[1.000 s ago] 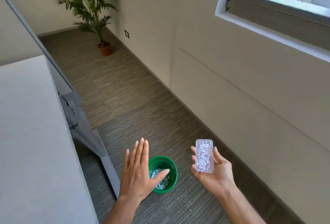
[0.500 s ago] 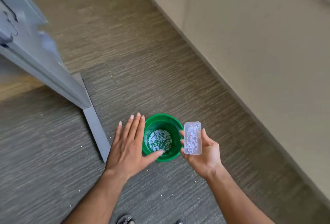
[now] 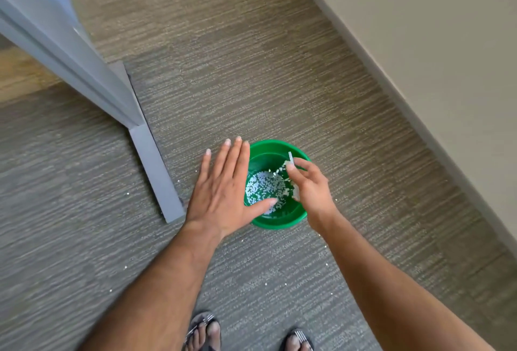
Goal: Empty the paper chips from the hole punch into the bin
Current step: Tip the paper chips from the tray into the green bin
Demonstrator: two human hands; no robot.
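Observation:
A small green bin [image 3: 279, 219] stands on the carpet below me, with white paper chips [image 3: 263, 187] heaped on its bottom. My right hand [image 3: 310, 191] holds the clear chip tray [image 3: 291, 158] of the hole punch over the bin's right side, tipped on edge so only its thin rim shows. A few chips fall from it into the bin. My left hand [image 3: 225, 191] is flat and spread over the bin's left rim, fingers apart, holding nothing.
A grey desk leg and foot [image 3: 155, 171] runs across the carpet just left of the bin. A beige wall with its skirting [image 3: 419, 104] runs diagonally on the right. Loose chips [image 3: 285, 283] dot the carpet. My sandalled feet [image 3: 204, 331] show at the bottom edge.
My view tilted down to the floor. My right hand swung the tray from flat beside the bin to on edge over it, and chips now spill in. My left hand stayed by the left rim.

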